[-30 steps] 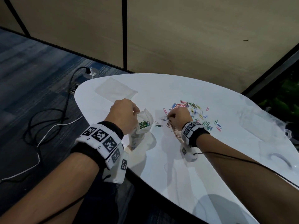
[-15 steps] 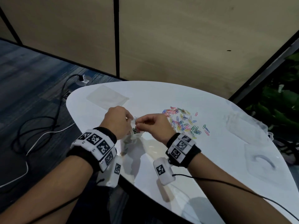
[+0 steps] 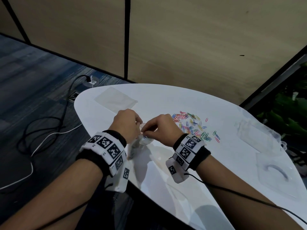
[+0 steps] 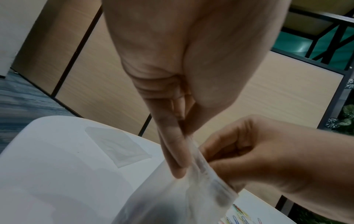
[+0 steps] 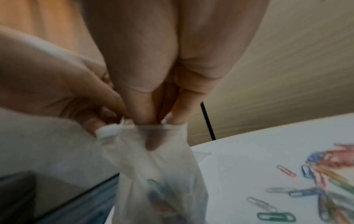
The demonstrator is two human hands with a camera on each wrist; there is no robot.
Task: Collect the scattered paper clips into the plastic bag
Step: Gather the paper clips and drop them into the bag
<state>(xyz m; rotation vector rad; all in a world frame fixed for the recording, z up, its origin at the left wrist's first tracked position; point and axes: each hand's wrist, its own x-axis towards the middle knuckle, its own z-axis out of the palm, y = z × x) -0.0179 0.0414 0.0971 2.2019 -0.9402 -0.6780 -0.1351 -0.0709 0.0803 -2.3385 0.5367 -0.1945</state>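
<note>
1. Wood-panelled partitions (image 3: 199,39) stand behind our white table (image 3: 166,100), with cables (image 3: 49,127) trailing on the carpet beyond its left edge.
2. Our left hand (image 3: 127,125) pinches the rim of the plastic bag (image 3: 141,143) near the table's left edge, thumb against fingers.
3. Our right hand (image 3: 162,128) has its fingertips (image 5: 151,142) dipped inside the bag's mouth, curled on its rim.
4. Some paper clips (image 5: 161,195) lie in the bag.
5. Scattered clips (image 3: 194,127) lie mid-table, just right of our hands.
6. A flat spare bag (image 3: 116,100) lies by the far-left edge.
</note>
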